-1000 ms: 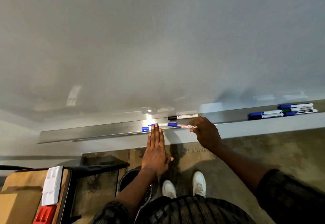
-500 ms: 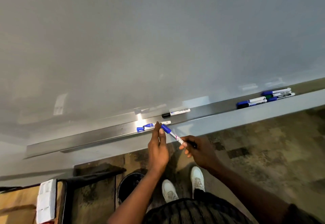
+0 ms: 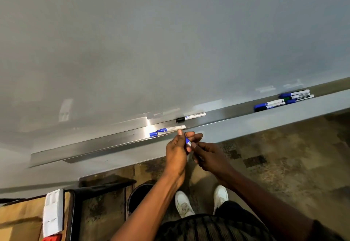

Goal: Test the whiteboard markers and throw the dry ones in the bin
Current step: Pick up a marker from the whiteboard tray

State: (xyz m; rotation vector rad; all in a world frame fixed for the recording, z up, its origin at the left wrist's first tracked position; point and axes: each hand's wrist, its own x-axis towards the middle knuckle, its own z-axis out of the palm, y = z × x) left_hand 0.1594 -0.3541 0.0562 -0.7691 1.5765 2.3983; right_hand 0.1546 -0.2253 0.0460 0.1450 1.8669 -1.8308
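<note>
A blue-capped marker (image 3: 188,142) is held between both hands just below the metal tray (image 3: 94,146). My left hand (image 3: 178,151) curls round its blue cap end. My right hand (image 3: 210,157) grips the barrel, most of which is hidden. On the tray lie a blue-capped marker (image 3: 166,129) and a black-capped marker (image 3: 190,117). Several more markers (image 3: 284,99) lie in a cluster at the tray's right end. The black bin (image 3: 140,197) stands on the floor below my left forearm. The whiteboard (image 3: 170,42) is blank.
A brown table (image 3: 19,220) at the lower left carries a white eraser (image 3: 53,212) and a red object (image 3: 52,238). A dark chair frame (image 3: 98,189) stands beside the bin. My white shoes (image 3: 183,204) are on the patterned floor.
My right hand lifted the blue-capped marker off the tray and drew it down. My left hand left the tray edge and closed round the marker's cap end.
</note>
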